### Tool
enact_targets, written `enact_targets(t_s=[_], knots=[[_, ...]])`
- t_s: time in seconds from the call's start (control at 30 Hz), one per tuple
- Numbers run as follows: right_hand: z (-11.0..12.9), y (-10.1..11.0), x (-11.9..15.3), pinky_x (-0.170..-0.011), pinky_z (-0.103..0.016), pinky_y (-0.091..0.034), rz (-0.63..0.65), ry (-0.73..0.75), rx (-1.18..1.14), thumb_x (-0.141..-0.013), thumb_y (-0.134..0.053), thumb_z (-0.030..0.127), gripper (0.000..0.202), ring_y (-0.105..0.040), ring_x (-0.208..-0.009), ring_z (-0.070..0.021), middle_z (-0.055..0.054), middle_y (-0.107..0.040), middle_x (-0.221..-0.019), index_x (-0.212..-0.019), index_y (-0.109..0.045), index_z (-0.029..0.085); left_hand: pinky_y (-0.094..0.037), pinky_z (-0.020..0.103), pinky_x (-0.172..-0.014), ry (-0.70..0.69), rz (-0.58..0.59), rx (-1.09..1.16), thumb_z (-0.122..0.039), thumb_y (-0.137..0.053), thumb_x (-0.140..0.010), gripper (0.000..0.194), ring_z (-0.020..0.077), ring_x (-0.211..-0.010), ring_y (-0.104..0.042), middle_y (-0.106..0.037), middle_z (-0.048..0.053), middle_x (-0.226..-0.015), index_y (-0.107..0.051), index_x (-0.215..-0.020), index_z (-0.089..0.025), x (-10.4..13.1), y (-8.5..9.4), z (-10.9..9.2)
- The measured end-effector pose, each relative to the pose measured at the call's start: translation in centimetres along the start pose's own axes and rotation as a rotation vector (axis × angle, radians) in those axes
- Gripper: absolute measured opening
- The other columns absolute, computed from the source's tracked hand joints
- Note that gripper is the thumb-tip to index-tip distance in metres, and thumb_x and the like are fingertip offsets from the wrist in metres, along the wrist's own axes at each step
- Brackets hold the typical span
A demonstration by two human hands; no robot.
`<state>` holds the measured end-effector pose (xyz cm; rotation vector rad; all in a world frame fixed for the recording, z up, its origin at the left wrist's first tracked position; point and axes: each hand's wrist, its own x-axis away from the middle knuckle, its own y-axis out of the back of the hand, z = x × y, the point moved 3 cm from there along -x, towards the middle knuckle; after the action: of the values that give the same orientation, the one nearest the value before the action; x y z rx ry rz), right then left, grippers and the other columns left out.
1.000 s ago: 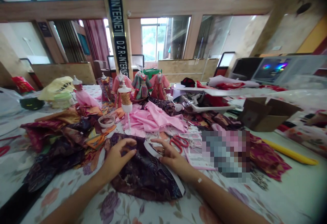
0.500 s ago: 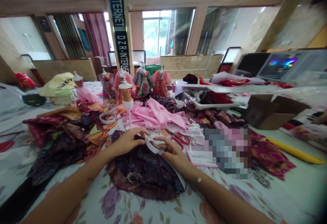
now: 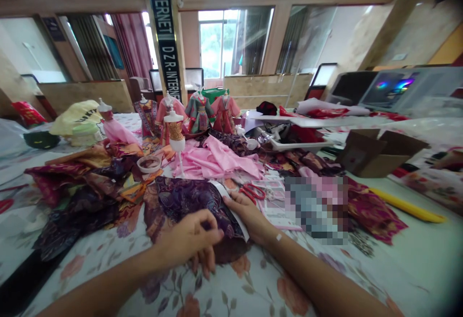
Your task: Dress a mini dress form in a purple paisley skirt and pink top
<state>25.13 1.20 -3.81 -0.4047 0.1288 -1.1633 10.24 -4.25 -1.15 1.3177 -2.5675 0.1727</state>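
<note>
Dark purple patterned fabric [image 3: 191, 199] with a brown border lies on the flowered tablecloth in front of me. A white strip [image 3: 220, 190] runs along its right edge. My right hand [image 3: 248, 213] grips the fabric and the strip at that edge, thumb on top. Over the fabric's lower left part is my left hand [image 3: 195, 244], its fingers apart and curving down, with nothing held. Just beyond the fabric stands a small white dress form [image 3: 176, 136] with a gold bodice. Red-handled scissors [image 3: 253, 192] lie to the right of the fabric.
Pink cloth [image 3: 217, 158] lies behind the fabric. Small dressed forms [image 3: 198, 114] stand farther back. Crumpled fabrics [image 3: 90, 186] and a round container [image 3: 149, 164] are on the left. An open cardboard box [image 3: 376, 155] and a yellow roll [image 3: 408, 206] are on the right.
My left hand has let go of the strip's upper end and moved down toward me. The fabric now lies flatter, its far edge spread out. The view has shifted slightly.
</note>
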Motion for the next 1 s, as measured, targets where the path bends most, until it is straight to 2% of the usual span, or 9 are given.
enact_targets(t_s=[0.07,0.2,0.27,0.4,0.53,0.63,0.73,0.83,1.0], knots=[[-0.1,-0.1,0.1,-0.060,-0.026,-0.046,-0.012,-0.003,-0.036,-0.071,-0.070,0.039,0.035,-0.061,-0.061,-0.0138,-0.001,-0.067,-0.077,-0.097,-0.061,0.019,-0.043,0.020,-0.047,0.001,0.089,0.161,-0.049,-0.062,-0.075,0.037,0.0158,-0.060,-0.064,-0.067,0.003,-0.075,-0.038,-0.085,-0.023,0.4,-1.9,1.0],[-0.2,-0.2,-0.1,-0.072,-0.031,-0.047,-0.063,0.119,0.060,-0.076,-0.064,0.043,0.036,-0.062,-0.076,-0.0177,-0.003,-0.068,-0.087,-0.103,-0.060,0.020,-0.046,0.024,-0.077,-0.164,-0.026,0.317,-0.035,-0.070,-0.071,0.037,0.0143,-0.091,-0.061,-0.063,0.004,-0.099,-0.047,-0.096,-0.022,-0.2,-3.1,1.4],[-0.1,0.0,0.0,-0.088,-0.035,-0.042,-0.162,0.246,0.209,-0.077,-0.062,0.046,0.037,-0.059,-0.095,-0.0211,-0.004,-0.066,-0.100,-0.105,-0.060,0.022,-0.045,0.023,-0.077,-0.172,-0.132,0.328,-0.034,-0.069,-0.072,0.033,0.0124,-0.085,-0.060,-0.063,0.002,-0.091,-0.051,-0.096,-0.020,-1.0,-3.1,1.2],[0.1,0.2,0.4,-0.105,-0.035,-0.027,-0.291,0.373,0.354,-0.078,-0.060,0.046,0.041,-0.044,-0.120,-0.0215,-0.003,-0.056,-0.124,-0.113,-0.057,0.024,-0.043,0.019,-0.056,-0.146,-0.414,0.324,-0.036,-0.071,-0.068,0.031,0.0085,-0.057,-0.053,-0.053,-0.005,-0.065,-0.051,-0.083,-0.019,-2.4,-2.7,1.0],[-0.4,0.0,0.4,-0.080,-0.032,-0.046,-0.198,0.218,0.203,-0.079,-0.059,0.046,0.039,-0.059,-0.092,-0.0197,-0.002,-0.065,-0.102,-0.112,-0.056,0.024,-0.043,0.021,-0.055,-0.151,-0.550,0.288,-0.027,-0.075,-0.059,0.031,0.0114,-0.058,-0.055,-0.057,-0.005,-0.067,-0.049,-0.076,-0.019,-2.4,-1.8,1.8],[-0.7,-0.7,0.4,-0.059,-0.025,-0.046,-0.057,0.096,0.091,-0.074,-0.066,0.044,0.033,-0.060,-0.066,-0.0138,0.000,-0.065,-0.079,-0.095,-0.060,0.019,-0.045,0.025,-0.067,-0.253,-0.690,0.095,-0.026,-0.069,-0.066,0.015,0.0150,-0.070,-0.059,-0.064,-0.001,-0.074,-0.061,-0.077,-0.018,-1.5,-0.1,1.9],[-0.8,-1.5,0.7,-0.053,-0.023,-0.047,0.079,-0.034,0.087,-0.068,-0.073,0.040,0.032,-0.060,-0.057,-0.0117,0.001,-0.063,-0.069,-0.081,-0.059,0.016,-0.045,0.028,-0.079,-0.324,-0.802,-0.063,-0.027,-0.063,-0.072,0.014,0.0181,-0.081,-0.061,-0.069,0.002,-0.083,-0.070,-0.083,-0.019,-0.4,1.7,1.7],[-0.7,-1.8,1.0,-0.050,-0.021,-0.047,0.131,-0.079,0.144,-0.066,-0.074,0.039,0.031,-0.060,-0.052,-0.0111,0.002,-0.061,-0.058,-0.071,-0.056,0.015,-0.046,0.029,-0.077,-0.299,-0.787,-0.117,-0.030,-0.061,-0.075,0.021,0.0192,-0.080,-0.062,-0.071,0.002,-0.084,-0.071,-0.091,-0.020,-0.1,2.5,1.6],[-0.2,-1.6,0.9,-0.043,-0.018,-0.040,0.064,0.031,0.205,-0.066,-0.074,0.039,0.031,-0.052,-0.042,-0.0072,0.005,-0.056,-0.048,-0.062,-0.054,0.016,-0.045,0.022,-0.058,-0.295,-0.671,-0.117,-0.036,-0.066,-0.073,0.034,0.0143,-0.066,-0.059,-0.068,0.002,-0.085,-0.063,-0.101,-0.018,-0.4,2.2,2.0]])
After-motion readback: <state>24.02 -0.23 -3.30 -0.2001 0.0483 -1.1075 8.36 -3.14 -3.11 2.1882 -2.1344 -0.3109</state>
